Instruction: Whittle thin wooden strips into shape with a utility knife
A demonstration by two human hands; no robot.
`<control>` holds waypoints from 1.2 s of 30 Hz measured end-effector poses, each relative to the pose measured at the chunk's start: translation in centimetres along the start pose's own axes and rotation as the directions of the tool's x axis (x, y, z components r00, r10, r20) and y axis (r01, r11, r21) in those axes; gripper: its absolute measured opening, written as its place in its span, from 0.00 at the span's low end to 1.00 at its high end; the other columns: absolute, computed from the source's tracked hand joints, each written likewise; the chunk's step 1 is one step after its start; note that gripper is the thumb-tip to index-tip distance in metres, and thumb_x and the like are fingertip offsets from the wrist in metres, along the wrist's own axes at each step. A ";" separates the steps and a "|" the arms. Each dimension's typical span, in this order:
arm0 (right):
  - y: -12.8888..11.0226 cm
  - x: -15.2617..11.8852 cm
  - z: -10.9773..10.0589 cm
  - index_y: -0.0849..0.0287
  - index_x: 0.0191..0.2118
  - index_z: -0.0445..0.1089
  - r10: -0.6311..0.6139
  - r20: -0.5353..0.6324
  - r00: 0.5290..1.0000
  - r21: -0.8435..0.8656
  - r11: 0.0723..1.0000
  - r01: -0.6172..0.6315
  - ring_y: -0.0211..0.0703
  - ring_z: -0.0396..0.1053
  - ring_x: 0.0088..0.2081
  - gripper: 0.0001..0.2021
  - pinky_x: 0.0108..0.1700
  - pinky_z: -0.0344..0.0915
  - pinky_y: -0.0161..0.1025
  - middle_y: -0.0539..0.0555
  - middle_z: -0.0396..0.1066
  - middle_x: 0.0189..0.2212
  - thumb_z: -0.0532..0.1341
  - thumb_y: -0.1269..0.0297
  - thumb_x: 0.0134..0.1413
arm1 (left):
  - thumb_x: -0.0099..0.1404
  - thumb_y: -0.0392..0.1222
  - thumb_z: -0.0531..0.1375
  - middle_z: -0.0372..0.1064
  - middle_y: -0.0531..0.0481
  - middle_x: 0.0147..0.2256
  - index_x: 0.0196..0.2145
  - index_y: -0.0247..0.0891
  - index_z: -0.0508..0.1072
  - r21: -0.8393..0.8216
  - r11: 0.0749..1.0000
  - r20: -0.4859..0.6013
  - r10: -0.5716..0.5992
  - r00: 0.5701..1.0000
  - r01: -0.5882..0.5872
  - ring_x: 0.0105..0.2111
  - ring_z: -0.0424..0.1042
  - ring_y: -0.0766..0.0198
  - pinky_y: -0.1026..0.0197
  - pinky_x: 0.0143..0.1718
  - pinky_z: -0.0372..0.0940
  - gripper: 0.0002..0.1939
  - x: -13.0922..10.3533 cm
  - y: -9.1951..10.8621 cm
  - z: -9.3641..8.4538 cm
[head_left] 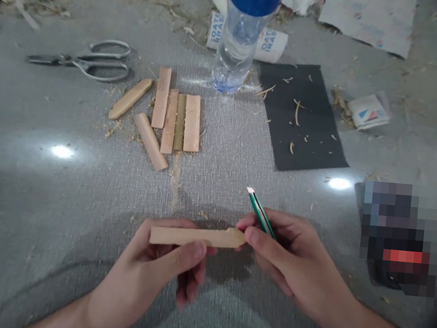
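Note:
A pale wooden strip [192, 237] lies level between my hands, its right end cut to a blunt point with a small notch beside it. My left hand [156, 260] grips its left and middle part, thumb on the front face. My right hand [290, 257] pinches the pointed tip between thumb and forefinger. That same hand also holds a green utility knife [262, 214], its blade aimed up and left, away from the wood. Beyond my left hand lie several wooden pieces, among them a shaped one [130, 98] and a plain one [151, 142].
Metal scissors [85, 63] lie at the upper left. A water bottle [236, 48] stands at the top centre, beside black sandpaper [302, 120] strewn with shavings. A small packet [369, 112] and a blurred dark object [392, 230] are at the right.

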State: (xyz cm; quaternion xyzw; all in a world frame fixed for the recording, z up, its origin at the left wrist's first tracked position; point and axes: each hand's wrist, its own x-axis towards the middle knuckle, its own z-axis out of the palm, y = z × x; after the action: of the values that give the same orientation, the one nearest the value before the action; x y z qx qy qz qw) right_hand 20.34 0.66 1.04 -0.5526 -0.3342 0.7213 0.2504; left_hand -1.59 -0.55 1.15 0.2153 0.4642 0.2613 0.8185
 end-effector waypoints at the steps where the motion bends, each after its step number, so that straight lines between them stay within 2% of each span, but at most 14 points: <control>1: 0.0 0.0 0.0 0.53 0.40 0.74 0.002 0.001 1.000 0.007 1.000 -0.002 0.26 0.45 0.13 0.10 0.13 0.43 0.26 0.40 0.55 0.14 0.63 0.53 0.61 | 0.67 0.48 0.63 0.70 0.52 0.23 0.34 0.33 0.77 -0.010 1.000 0.001 0.001 1.000 -0.001 0.20 0.70 0.71 0.73 0.18 0.65 0.13 0.0 0.0 0.0; 8: -0.1 -0.1 0.1 0.54 0.40 0.74 0.004 0.014 1.000 0.028 1.000 -0.004 0.24 0.48 0.13 0.10 0.13 0.42 0.26 0.44 0.67 0.21 0.64 0.54 0.60 | 0.66 0.48 0.63 0.69 0.52 0.24 0.34 0.34 0.77 -0.041 0.999 0.027 -0.006 1.000 0.007 0.20 0.70 0.71 0.73 0.18 0.65 0.13 0.1 0.2 0.1; 13: 0.0 0.0 0.0 0.54 0.39 0.74 0.003 0.021 1.000 0.031 1.000 -0.003 0.24 0.46 0.12 0.10 0.13 0.41 0.26 0.42 0.63 0.18 0.64 0.54 0.60 | 0.66 0.47 0.63 0.69 0.52 0.24 0.32 0.34 0.77 -0.008 1.000 0.017 0.012 1.000 -0.011 0.20 0.69 0.71 0.73 0.17 0.64 0.13 0.1 0.0 0.0; 17: 0.0 0.0 -0.1 0.53 0.40 0.72 0.025 0.030 0.999 -0.022 0.999 -0.025 0.23 0.47 0.13 0.10 0.12 0.42 0.26 0.45 0.69 0.23 0.64 0.53 0.59 | 0.67 0.46 0.62 0.70 0.52 0.24 0.30 0.35 0.76 -0.004 0.997 -0.033 0.083 0.996 -0.083 0.19 0.69 0.72 0.73 0.17 0.63 0.13 0.3 -0.6 -0.2; 21: 0.0 -0.2 0.2 0.53 0.38 0.70 0.037 0.053 0.998 -0.095 0.995 -0.032 0.25 0.49 0.14 0.11 0.12 0.44 0.27 0.44 0.66 0.23 0.66 0.53 0.57 | 0.68 0.44 0.62 0.70 0.54 0.24 0.34 0.36 0.78 0.040 0.990 -0.069 0.139 0.988 -0.137 0.19 0.67 0.73 0.72 0.19 0.65 0.09 0.5 -0.4 0.4; 25: 0.0 -0.5 0.9 0.53 0.36 0.70 -0.062 0.029 0.998 -0.229 0.971 0.067 0.29 0.52 0.17 0.09 0.16 0.51 0.28 0.43 0.62 0.20 0.66 0.55 0.56 | 0.69 0.43 0.61 0.69 0.55 0.24 0.40 0.36 0.78 0.123 0.984 -0.016 0.132 0.991 -0.129 0.21 0.66 0.74 0.72 0.23 0.66 0.08 0.4 -0.1 1.2; 30: 0.0 -0.7 1.5 0.52 0.36 0.73 -0.206 0.032 0.978 -0.416 0.887 0.201 0.34 0.65 0.23 0.03 0.24 0.63 0.29 0.47 0.71 0.23 0.65 0.61 0.57 | 0.71 0.45 0.58 0.69 0.54 0.25 0.42 0.36 0.77 0.109 0.984 -0.017 0.143 0.990 -0.140 0.23 0.68 0.71 0.70 0.24 0.67 0.11 0.4 -0.3 0.9; 36: 0.0 -0.5 1.6 0.50 0.35 0.74 -0.248 0.067 0.966 -0.457 0.854 0.250 0.34 0.69 0.24 0.02 0.26 0.65 0.28 0.46 0.74 0.24 0.64 0.62 0.59 | 0.72 0.46 0.56 0.70 0.54 0.25 0.43 0.37 0.77 0.182 0.972 -0.009 0.156 0.988 -0.152 0.24 0.70 0.71 0.69 0.27 0.68 0.13 0.5 -0.3 0.6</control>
State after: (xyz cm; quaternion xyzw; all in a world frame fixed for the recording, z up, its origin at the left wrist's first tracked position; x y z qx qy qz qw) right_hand 18.91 -0.01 1.62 -0.5463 -0.5652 0.5841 0.2023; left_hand -0.77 -0.55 0.99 0.3207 0.4774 0.2832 0.7675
